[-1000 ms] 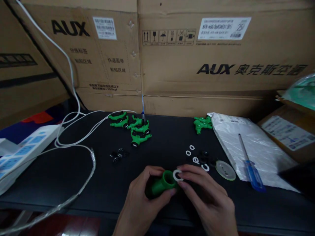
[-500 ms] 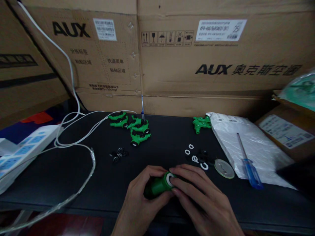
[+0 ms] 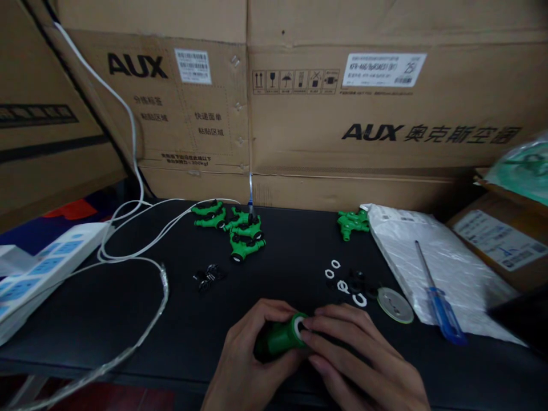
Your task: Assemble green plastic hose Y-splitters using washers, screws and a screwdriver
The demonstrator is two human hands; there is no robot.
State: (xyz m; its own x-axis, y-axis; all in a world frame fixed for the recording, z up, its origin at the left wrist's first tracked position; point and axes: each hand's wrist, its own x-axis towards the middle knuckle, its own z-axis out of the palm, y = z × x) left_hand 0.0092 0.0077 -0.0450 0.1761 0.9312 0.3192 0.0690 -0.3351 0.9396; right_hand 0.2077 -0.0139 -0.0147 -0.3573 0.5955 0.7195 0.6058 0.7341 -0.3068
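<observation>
"Head view is all I have from out here. Where's the green tube (image 3: 280, 339)?"

"Left of the disc (image 3: 396, 305) and nearer the camera. My left hand (image 3: 252, 357) has it, thumb and fingers curled round the barrel. The right hand (image 3: 363, 357) has its fingertips close together against the white ring (image 3: 297, 327) at the mouth; whether they pinch anything, I can't tell."

"How would it handle, to your eye?"

"Light, I'd guess, stiff like moulded plastic, a little slick on the curve. I'd hold it round the middle of the barrel, leaving the mouth free. The ring looks thin, so I'd go gently on its edge."

"And the counts?"

"One tube, one ring in its mouth. Four loose white rings (image 3: 342, 286) that I can make out, just left of the disc. Dark rings (image 3: 358, 282) beside those blur together; I won't number them. One screwdriver (image 3: 445, 314) on one white packet (image 3: 402, 245), right of the disc. Green assemblies (image 3: 246, 246), well left of the disc and behind it, overlap too much to count."
</observation>
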